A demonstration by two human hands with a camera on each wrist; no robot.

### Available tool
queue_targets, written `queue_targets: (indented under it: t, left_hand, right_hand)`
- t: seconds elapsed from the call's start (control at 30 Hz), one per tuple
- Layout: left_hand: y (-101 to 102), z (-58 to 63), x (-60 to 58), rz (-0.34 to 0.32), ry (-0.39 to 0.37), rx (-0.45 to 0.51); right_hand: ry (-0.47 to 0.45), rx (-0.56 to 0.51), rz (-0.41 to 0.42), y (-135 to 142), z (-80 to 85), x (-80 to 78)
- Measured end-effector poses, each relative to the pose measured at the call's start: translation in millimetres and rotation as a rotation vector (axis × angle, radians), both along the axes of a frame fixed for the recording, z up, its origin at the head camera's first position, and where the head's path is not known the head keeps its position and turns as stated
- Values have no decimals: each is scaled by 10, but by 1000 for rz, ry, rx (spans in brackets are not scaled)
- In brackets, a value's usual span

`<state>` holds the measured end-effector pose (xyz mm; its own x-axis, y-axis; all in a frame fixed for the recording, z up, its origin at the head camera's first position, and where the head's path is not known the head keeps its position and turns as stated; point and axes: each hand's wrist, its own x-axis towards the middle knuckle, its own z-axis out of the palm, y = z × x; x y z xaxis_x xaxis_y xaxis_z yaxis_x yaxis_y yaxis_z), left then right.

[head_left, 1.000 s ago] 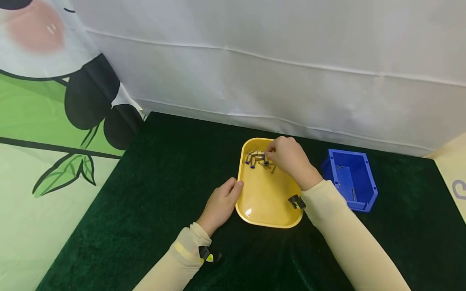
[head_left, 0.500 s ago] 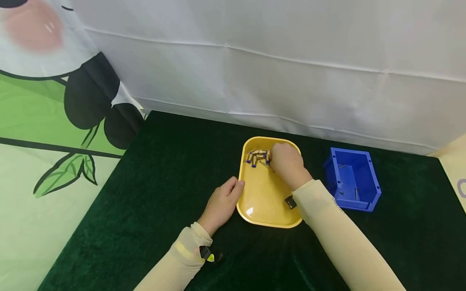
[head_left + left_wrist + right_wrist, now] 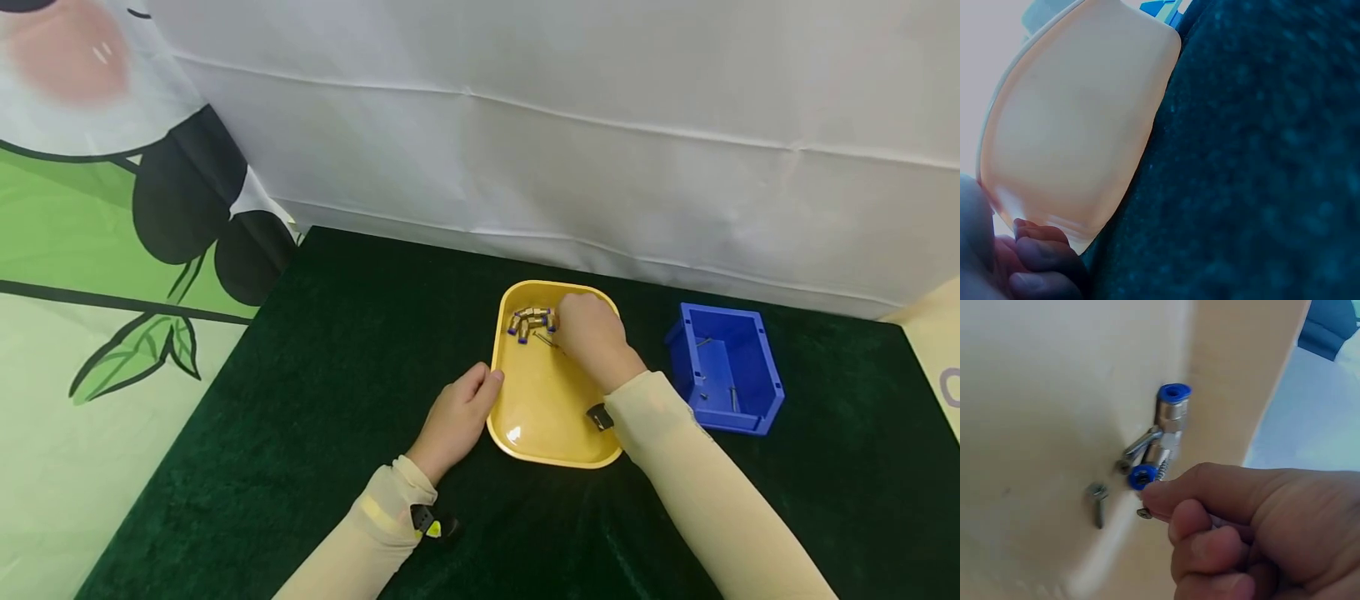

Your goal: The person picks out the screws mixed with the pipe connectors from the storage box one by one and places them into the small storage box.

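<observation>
My left hand (image 3: 456, 414) grips the left rim of a yellow tray (image 3: 543, 417), thumb over the edge; in the left wrist view its fingers (image 3: 1044, 253) curl against the tray's outer side. Inside the tray's far right part is my right hand (image 3: 592, 335), its fingertips hidden from the head camera. The right wrist view shows its thumb and forefinger pinching a screw (image 3: 1144, 514), whose head and thread show either side of the thumb tip. Close by lie brass fittings (image 3: 1172, 411) with blue ends and several loose screws (image 3: 1099, 503).
To the right of the tray stands a blue bin (image 3: 716, 367) with a few screws (image 3: 733, 398) in it. Dark green cloth (image 3: 360, 350) covers the table. A white curtain (image 3: 525, 167) hangs behind the table's far edge.
My right hand has turned and come down lower into the tray, its wrist shifting left, over the screws. It has barely moved in the last half second. My left hand stays on the rim.
</observation>
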<state>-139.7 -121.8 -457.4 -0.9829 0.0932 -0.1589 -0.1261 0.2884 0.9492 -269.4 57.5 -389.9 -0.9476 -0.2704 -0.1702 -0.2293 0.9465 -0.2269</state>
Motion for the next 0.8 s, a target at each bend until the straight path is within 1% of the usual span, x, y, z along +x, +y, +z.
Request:
queue_targets:
  t: [0.17,0.23,0.37,0.6,0.8]
  left_hand:
    - [-6,9,8,3,1,-5]
    - [-6,12,9,1,1,-3]
    - [-7,12,3,-6,0,5]
    - [-2,16,3,-4,-9,7]
    - [-13,11,0,-1,-18,8]
  right_hand:
    - [11,-34,27,5,107,78]
    - [42,-45,48,15,150,113]
    - [92,-80,65,34,250,186]
    - [129,-130,48,90,417,309]
    - [183,-142,52,211,474,361]
